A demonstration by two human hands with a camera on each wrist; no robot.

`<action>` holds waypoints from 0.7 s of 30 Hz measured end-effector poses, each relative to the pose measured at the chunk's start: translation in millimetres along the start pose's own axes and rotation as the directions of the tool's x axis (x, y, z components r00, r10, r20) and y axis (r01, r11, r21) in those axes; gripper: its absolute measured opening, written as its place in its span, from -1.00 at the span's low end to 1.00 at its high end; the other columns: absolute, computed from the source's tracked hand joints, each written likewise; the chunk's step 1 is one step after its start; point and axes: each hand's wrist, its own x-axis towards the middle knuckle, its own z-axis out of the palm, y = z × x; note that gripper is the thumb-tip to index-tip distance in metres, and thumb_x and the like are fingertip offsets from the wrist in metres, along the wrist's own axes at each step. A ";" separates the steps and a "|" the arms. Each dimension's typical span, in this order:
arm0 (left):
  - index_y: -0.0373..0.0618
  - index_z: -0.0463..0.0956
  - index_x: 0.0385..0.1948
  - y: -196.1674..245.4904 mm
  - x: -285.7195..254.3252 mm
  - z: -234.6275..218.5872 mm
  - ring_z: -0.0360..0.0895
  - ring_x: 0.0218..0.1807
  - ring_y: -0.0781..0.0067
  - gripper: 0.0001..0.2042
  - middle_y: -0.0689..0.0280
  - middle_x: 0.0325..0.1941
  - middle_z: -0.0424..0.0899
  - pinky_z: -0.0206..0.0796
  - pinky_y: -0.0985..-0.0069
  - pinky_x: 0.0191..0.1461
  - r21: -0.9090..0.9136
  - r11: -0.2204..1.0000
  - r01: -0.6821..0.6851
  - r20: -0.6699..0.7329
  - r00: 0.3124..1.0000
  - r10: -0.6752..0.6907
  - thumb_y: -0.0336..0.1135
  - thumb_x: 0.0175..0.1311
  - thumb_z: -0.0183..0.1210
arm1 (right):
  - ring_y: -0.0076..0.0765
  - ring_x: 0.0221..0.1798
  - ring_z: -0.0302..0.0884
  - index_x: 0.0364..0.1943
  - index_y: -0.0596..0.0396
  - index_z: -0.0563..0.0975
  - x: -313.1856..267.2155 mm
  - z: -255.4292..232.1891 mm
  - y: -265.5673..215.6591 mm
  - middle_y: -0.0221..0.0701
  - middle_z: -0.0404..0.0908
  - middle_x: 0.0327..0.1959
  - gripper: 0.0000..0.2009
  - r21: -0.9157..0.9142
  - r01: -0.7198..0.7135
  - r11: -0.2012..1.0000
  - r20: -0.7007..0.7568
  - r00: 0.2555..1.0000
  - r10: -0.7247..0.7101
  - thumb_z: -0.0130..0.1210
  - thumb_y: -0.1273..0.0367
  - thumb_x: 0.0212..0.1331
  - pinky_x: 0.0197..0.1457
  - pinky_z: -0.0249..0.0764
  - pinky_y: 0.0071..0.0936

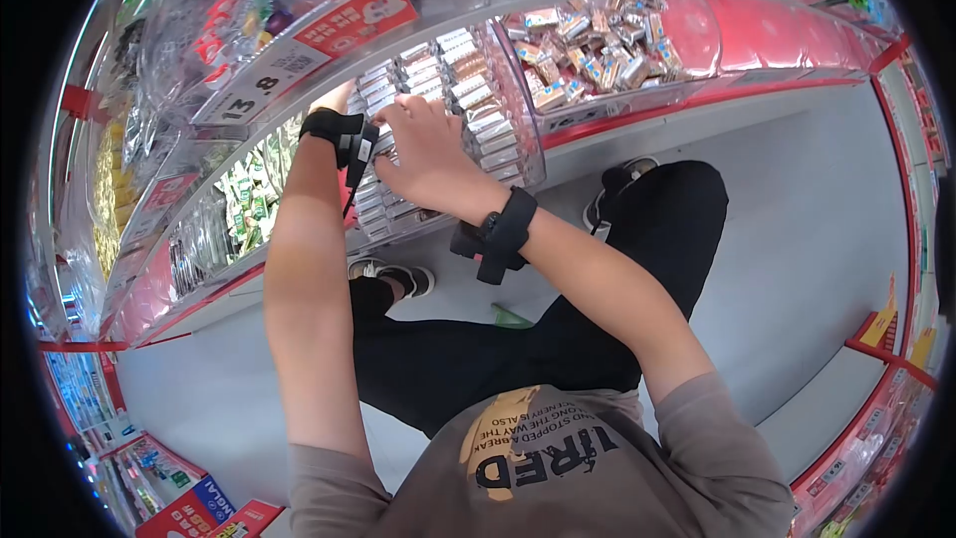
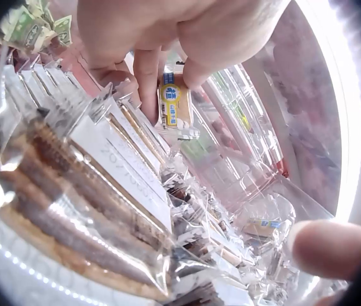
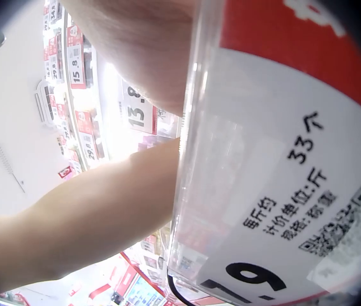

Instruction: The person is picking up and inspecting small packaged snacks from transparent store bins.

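Observation:
In the left wrist view my left hand [image 2: 180,29] pinches a small wrapped snack [image 2: 175,102] with a yellow and blue label between thumb and fingers. Its fingertips point down, close to rows of wrapped snack bars [image 2: 123,159] standing on edge. From above, the left hand [image 1: 334,100] is mostly hidden behind its wristband and the shelf. My right hand [image 1: 428,149] lies over the clear bin [image 1: 528,130] of packed bars, fingers spread and slightly bent, fingertips at the wrappers. The right wrist view has only part of that hand [image 3: 142,51], with its fingers out of sight.
A shelf edge with price tags [image 1: 264,70] overhangs the left hand. Loose wrapped sweets [image 1: 597,50] fill the bin to the right; green packets [image 1: 249,194] lie in the left one. A large price card [image 3: 282,159] stands close to the right wrist camera.

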 end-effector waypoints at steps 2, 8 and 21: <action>-0.13 0.47 -0.03 -14.2 7.8 3.1 0.43 -0.10 0.45 -0.67 0.25 -0.04 0.56 0.18 0.53 -0.14 -0.097 0.995 -0.013 -0.019 1.000 0.011 -0.12 0.35 -0.02 | 0.03 0.19 0.18 0.01 0.07 0.42 -1.9 -1.6 -2.2 -0.13 0.30 0.11 -0.54 0.015 0.004 1.000 0.016 1.000 -0.004 0.14 0.29 -0.07 0.20 0.06 -0.04; -0.18 0.37 0.07 34.0 -19.5 -13.1 0.50 0.01 0.39 -0.70 0.17 0.07 0.53 0.20 0.67 -0.30 -0.659 0.708 0.253 0.183 0.967 -0.176 -0.24 0.41 -0.07 | 0.00 0.17 0.17 0.00 0.17 0.40 -3.4 -6.2 -6.7 -0.13 0.30 0.07 -0.53 0.026 0.030 0.999 0.022 0.999 -0.031 0.12 0.33 -0.09 0.18 0.07 -0.06; -0.16 0.44 -0.04 50.1 -29.6 -18.8 0.49 -0.02 0.45 -0.73 0.20 0.04 0.53 0.27 0.60 -0.17 -0.591 0.758 0.277 0.185 0.961 -0.207 -0.25 0.33 0.11 | -0.08 0.05 0.25 -0.06 0.22 0.41 -5.4 -1.5 -5.1 -0.16 0.37 -0.08 -0.56 0.001 0.087 0.996 -0.052 0.995 -0.087 0.12 0.35 -0.11 0.07 0.11 -0.10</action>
